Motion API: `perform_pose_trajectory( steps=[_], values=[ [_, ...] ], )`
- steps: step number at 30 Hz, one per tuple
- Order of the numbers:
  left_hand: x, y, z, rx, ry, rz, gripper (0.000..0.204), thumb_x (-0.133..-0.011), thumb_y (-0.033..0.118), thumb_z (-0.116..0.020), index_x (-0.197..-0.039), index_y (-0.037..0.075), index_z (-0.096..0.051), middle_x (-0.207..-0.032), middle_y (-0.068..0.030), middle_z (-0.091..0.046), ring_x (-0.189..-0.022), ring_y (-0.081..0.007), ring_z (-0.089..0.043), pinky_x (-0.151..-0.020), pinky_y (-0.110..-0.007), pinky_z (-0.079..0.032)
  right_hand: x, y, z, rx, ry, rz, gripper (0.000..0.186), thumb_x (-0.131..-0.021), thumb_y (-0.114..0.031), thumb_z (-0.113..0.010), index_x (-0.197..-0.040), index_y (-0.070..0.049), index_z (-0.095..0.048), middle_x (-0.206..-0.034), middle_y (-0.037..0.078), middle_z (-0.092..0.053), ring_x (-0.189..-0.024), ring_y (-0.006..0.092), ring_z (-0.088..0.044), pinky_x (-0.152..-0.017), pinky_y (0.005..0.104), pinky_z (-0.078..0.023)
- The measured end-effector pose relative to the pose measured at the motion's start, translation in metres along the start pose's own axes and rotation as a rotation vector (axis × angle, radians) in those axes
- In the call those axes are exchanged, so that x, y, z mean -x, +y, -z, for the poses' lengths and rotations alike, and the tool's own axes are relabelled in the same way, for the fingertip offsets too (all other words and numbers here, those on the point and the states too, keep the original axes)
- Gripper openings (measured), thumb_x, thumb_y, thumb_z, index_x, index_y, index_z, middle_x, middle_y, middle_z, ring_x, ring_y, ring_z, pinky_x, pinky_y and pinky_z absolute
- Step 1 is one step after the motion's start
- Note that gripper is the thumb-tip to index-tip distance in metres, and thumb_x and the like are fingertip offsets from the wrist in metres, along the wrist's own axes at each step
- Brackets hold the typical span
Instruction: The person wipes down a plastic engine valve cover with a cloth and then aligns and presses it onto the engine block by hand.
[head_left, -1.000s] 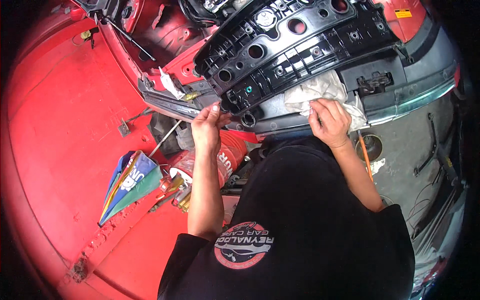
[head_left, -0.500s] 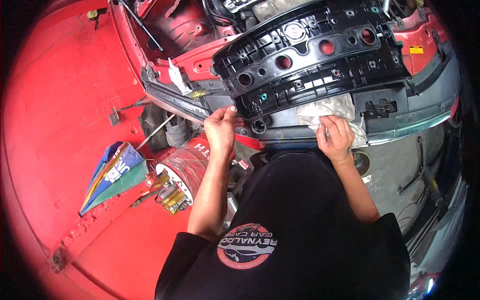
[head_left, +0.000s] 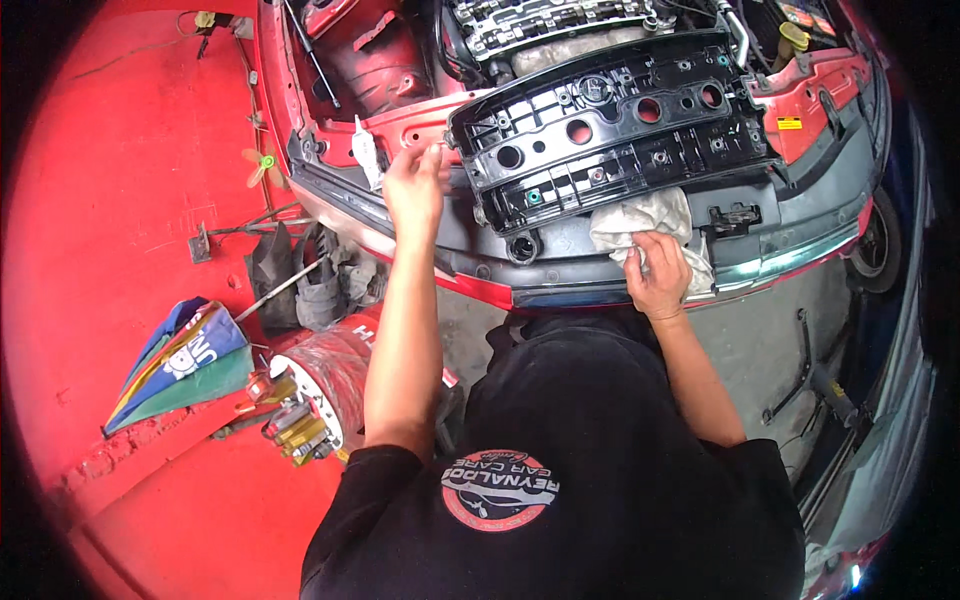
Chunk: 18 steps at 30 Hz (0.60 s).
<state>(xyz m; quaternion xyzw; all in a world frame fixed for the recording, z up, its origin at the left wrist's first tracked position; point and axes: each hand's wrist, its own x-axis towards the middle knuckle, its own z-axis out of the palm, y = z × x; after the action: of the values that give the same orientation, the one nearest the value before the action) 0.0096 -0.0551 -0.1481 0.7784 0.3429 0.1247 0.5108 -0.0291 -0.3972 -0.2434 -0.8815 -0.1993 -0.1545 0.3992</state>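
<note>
A black valve cover, its underside with ribs and round holes facing up, lies across the front of a red car's engine bay. My left hand is raised at the cover's left end, its fingers partly bent and apart. Whether the fingertips touch the cover's edge I cannot tell. Just beyond that hand lies a white tube with a pointed nozzle. At the cover's near edge, my right hand grips a crumpled whitish rag that rests on the dark front panel.
Behind the cover is the exposed engine top. A red drum with tools and spray cans stands at my left, beside a folded multicoloured umbrella. A metal stand is on the floor at right.
My left hand has gone from the cover's near left corner farther up along its left end, toward the tube. My right hand stays on the rag. The view has shifted.
</note>
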Motion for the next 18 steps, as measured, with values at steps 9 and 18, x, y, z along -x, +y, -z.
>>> perform_pose_trajectory(
  steps=[9, 18],
  values=[
    [-0.053, -0.012, -0.024, -0.286, -0.030, -0.054, 0.033, -0.091, 0.029, -0.069, -0.091, -0.003, -0.074, -0.066, -0.0142, -0.069, -0.056, -0.0223, -0.065, -0.058, -0.041, -0.052, 0.008, -0.007, 0.000, 0.095, -0.007, -0.041, 0.026, -0.078, -0.014, -0.069, -0.103, -0.011, -0.065, -0.099, 0.008, -0.064, -0.094, 0.0294, -0.063, -0.078, 0.0407, -0.053],
    [-0.038, -0.033, -0.024, -0.247, 0.228, -0.445, 0.041, -0.094, 0.030, -0.063, -0.113, -0.007, -0.066, -0.091, -0.0241, -0.070, -0.083, -0.0353, -0.068, -0.077, -0.045, -0.049, -0.001, -0.043, 0.018, 0.128, -0.113, -0.174, 0.025, -0.081, -0.017, -0.071, -0.105, -0.009, -0.065, -0.109, 0.011, -0.059, -0.099, 0.0328, -0.061, -0.078, 0.0450, -0.053]
  ],
)
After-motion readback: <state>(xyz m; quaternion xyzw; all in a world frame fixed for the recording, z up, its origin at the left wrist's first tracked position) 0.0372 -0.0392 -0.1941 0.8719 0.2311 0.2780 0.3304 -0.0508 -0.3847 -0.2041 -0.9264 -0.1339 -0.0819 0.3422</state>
